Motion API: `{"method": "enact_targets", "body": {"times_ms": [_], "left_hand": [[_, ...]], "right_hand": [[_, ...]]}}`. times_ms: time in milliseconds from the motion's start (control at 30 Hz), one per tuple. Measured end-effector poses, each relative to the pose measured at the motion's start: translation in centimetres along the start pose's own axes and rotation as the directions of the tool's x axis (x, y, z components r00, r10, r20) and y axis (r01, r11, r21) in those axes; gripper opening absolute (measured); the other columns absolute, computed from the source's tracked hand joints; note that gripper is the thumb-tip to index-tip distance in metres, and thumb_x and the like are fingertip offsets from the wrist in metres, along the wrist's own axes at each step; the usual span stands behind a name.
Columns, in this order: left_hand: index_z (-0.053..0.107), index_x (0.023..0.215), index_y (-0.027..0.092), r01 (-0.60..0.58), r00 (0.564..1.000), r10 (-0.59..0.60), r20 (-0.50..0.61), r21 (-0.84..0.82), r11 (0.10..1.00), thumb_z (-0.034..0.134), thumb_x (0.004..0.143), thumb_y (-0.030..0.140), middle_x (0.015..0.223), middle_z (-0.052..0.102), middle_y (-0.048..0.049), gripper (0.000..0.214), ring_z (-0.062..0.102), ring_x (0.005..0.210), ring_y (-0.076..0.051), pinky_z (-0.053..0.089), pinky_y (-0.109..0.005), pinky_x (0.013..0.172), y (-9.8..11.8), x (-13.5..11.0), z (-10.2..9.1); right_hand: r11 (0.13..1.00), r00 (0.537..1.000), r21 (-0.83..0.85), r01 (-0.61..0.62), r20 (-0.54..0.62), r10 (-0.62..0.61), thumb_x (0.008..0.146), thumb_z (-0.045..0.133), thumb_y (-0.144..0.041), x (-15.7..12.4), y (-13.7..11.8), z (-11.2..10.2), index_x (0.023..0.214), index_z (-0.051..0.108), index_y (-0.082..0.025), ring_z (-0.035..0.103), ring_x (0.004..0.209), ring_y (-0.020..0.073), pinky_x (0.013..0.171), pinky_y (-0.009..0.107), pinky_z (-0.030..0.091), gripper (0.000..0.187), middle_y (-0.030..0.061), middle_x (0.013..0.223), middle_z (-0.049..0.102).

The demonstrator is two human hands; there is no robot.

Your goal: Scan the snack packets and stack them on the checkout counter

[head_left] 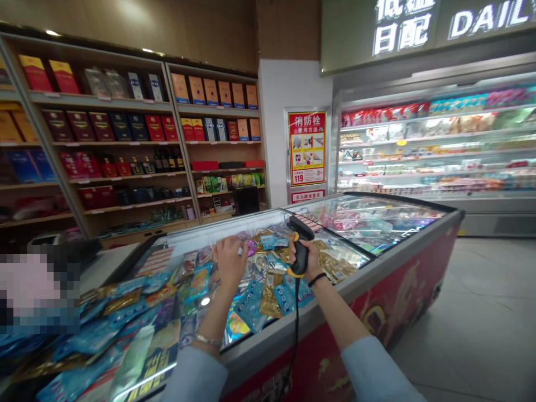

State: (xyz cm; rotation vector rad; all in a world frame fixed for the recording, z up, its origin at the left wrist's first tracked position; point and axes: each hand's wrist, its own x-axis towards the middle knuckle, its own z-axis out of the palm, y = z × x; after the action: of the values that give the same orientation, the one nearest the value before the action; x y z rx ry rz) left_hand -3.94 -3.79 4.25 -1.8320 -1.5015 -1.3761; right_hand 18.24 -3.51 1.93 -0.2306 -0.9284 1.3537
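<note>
My right hand grips a black and yellow barcode scanner, its head pointing down over the open chest freezer; its cable hangs over the freezer's front. My left hand reaches into the freezer with its fingers curled onto the packets of frozen goods lying there, near a blue packet. Whether it grips one is hidden by the back of the hand.
Sliding glass lids cover the freezer's right part. Wooden shelves of boxed goods stand behind. An open refrigerated wall case runs on the right. Grey tiled floor lies right of the freezer. A blurred-out area sits at the left.
</note>
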Motion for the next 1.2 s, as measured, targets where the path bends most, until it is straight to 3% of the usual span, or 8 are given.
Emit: {"method": "enact_targets", "body": {"times_ms": [100, 267, 500, 567, 767, 1000, 1100, 1200], "left_hand": [[0.069, 0.077, 0.022, 0.11, 0.981, -0.097, 0.167, -0.069, 0.992, 0.053, 0.086, 0.034, 0.101, 0.068, -0.0087, 0.022, 0.052, 0.102, -0.028, 0.036, -0.045, 0.092, 0.7, -0.1, 3.3], [0.066, 0.078, 0.021, 0.341, 0.888, -0.248, 0.387, -0.194, 0.92, 0.055, 0.084, 0.032, 0.098, 0.069, -0.0086, 0.016, 0.058, 0.101, -0.028, 0.041, -0.043, 0.093, 1.0, -0.6, 7.7], [0.064, 0.096, 0.02, 0.554, 0.767, -0.244, 0.593, -0.423, 0.717, 0.061, 0.08, 0.025, 0.085, 0.07, -0.0064, 0.018, 0.065, 0.086, -0.023, 0.047, -0.038, 0.089, 1.5, -2.1, 10.2], [0.067, 0.092, 0.021, 0.62, 0.723, -0.217, 0.657, -0.476, 0.624, 0.06, 0.081, 0.027, 0.091, 0.071, -0.007, 0.015, 0.065, 0.095, -0.024, 0.045, -0.039, 0.095, 1.8, -2.3, 10.3], [0.072, 0.09, 0.016, 0.854, 0.504, -0.086, 0.859, -0.482, 0.194, 0.056, 0.084, 0.043, 0.102, 0.072, -0.0138, 0.032, 0.062, 0.109, -0.028, 0.042, -0.044, 0.101, 2.9, -2.6, 10.6], [0.07, 0.088, 0.016, 0.87, 0.48, -0.299, 0.825, -0.491, 0.043, 0.058, 0.082, 0.052, 0.111, 0.07, -0.0135, 0.038, 0.067, 0.102, -0.028, 0.046, -0.045, 0.099, 2.4, -1.9, 9.5], [0.065, 0.082, 0.017, 0.831, 0.492, -0.441, 0.751, -0.556, -0.02, 0.066, 0.079, 0.041, 0.095, 0.072, -0.0102, 0.024, 0.07, 0.09, -0.023, 0.053, -0.039, 0.091, 1.1, -1.7, 9.2], [0.057, 0.074, 0.019, 0.821, 0.505, -0.506, 0.699, -0.57, 0.032, 0.071, 0.075, 0.025, 0.072, 0.068, -0.0039, 0.015, 0.07, 0.077, -0.019, 0.056, -0.038, 0.086, -0.2, -1.8, 9.7]], "right_hand": [[0.999, 0.999, 0.035, 0.014, -0.044, -0.013, 0.068, 0.057, -0.038, 0.0, 0.5, -0.9, 0.084, 0.053, -0.02, 0.044, 0.036, 0.0099, 0.035, 0.021, 0.038, 0.024, -0.0055, 0.053, 0.05], [0.998, 0.996, 0.056, -0.001, -0.089, 0.006, 0.068, 0.056, -0.04, -0.3, 0.8, -1.3, 0.084, 0.053, -0.021, 0.043, 0.037, 0.0102, 0.035, 0.021, 0.038, 0.025, -0.0052, 0.054, 0.048], [0.998, 0.994, 0.037, -0.058, -0.089, 0.061, 0.068, 0.057, -0.04, -0.5, 0.7, -1.4, 0.087, 0.054, -0.02, 0.044, 0.038, 0.0112, 0.034, 0.021, 0.037, 0.027, -0.0038, 0.055, 0.049], [0.997, 0.994, 0.039, -0.066, -0.082, 0.069, 0.067, 0.058, -0.04, -0.5, 0.8, -1.3, 0.086, 0.055, -0.02, 0.044, 0.038, 0.0111, 0.033, 0.021, 0.036, 0.027, -0.0038, 0.055, 0.05], [0.997, 0.992, 0.017, -0.074, -0.1, 0.075, 0.069, 0.056, -0.039, -0.8, 0.9, -1.3, 0.085, 0.055, -0.021, 0.045, 0.039, 0.0115, 0.035, 0.022, 0.039, 0.024, -0.0034, 0.056, 0.051], [0.997, 0.991, -0.002, -0.076, -0.112, 0.075, 0.067, 0.057, -0.041, -0.7, 0.9, -1.3, 0.084, 0.054, -0.021, 0.044, 0.037, 0.011, 0.034, 0.022, 0.036, 0.026, -0.0043, 0.054, 0.05], [0.997, 0.989, -0.022, -0.08, -0.123, 0.077, 0.068, 0.056, -0.041, -0.7, 1.1, -1.5, 0.084, 0.054, -0.021, 0.045, 0.037, 0.0113, 0.034, 0.022, 0.037, 0.026, -0.0043, 0.054, 0.05], [0.995, 0.988, -0.028, -0.091, -0.129, 0.087, 0.068, 0.056, -0.04, -0.8, 1.3, -1.7, 0.085, 0.054, -0.021, 0.045, 0.037, 0.0112, 0.034, 0.022, 0.037, 0.026, -0.0044, 0.054, 0.051]]}}
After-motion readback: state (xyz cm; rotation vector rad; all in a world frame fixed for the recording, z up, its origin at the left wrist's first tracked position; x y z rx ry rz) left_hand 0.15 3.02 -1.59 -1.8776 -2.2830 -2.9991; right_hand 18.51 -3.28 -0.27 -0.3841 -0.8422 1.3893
